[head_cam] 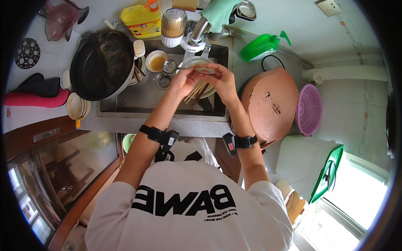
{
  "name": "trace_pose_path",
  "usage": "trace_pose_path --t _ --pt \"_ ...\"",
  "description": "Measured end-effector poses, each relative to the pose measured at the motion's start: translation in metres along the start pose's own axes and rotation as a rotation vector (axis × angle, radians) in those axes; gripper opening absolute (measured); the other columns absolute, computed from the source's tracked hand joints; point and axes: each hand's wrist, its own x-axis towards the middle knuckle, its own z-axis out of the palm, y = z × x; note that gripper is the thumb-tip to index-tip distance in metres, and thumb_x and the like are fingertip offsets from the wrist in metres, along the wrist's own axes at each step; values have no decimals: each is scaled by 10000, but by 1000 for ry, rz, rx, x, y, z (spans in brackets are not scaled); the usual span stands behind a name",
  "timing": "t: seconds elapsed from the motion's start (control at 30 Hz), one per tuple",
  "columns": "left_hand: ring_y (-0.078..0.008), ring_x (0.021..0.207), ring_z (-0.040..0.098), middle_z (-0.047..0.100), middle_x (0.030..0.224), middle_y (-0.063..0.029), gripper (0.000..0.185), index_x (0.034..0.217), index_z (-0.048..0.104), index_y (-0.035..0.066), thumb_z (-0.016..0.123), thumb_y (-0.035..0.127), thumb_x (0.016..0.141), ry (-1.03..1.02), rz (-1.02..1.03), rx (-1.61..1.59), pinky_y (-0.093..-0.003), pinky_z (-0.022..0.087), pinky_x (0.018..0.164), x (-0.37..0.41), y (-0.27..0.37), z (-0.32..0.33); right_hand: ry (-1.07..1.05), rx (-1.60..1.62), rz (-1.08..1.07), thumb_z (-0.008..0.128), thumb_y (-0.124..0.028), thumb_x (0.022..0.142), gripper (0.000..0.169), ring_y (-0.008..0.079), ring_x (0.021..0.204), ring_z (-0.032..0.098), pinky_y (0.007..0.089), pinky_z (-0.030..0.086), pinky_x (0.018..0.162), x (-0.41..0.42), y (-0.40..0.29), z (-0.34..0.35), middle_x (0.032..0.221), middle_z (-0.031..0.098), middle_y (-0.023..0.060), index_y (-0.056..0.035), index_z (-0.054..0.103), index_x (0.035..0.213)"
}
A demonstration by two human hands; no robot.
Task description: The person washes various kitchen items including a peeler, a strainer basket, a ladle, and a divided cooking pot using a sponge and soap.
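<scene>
A metal spoon (170, 66) is held over the sink (135, 102), its round bowl pointing left. My left hand (182, 82) pinches it along the handle. At the broad, pale patterned end, my right hand (222, 82) grips with thumb and fingers. Water runs from the faucet (198, 31) just behind my hands. Beneath them, partly hidden, is a light bowl (209, 91) with several chopsticks (198, 94) leaning in it. Left of the spoon stands a small white bowl (156, 61) with brownish liquid, near the drain strainer (163, 80).
A large black wok (94, 69) stands at the sink's left, near stacked small dishes (76, 106). Behind are a yellow jug (141, 23) and a toothpick jar (173, 26). To the right are a green pump bottle (260, 48), a copper-coloured basin (273, 103) and a purple basket (309, 109).
</scene>
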Motion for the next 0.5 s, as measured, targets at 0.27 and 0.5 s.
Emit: trace_pose_path --t 0.27,0.5 --pt "-270 954 661 634 1035 -195 180 1067 556 -123 517 -7 935 114 -35 7 -327 594 857 6 41 9 494 -527 -57 598 13 762 735 203 1075 588 288 476 856 157 63 -124 1294 552 184 59 319 1440" --pt "-262 934 664 640 1009 -181 167 1015 576 -111 500 24 952 174 69 67 -313 599 838 5 56 0 306 -330 59 547 29 764 793 304 1423 290 301 295 1096 170 29 -128 1498 355 213 9 239 1494"
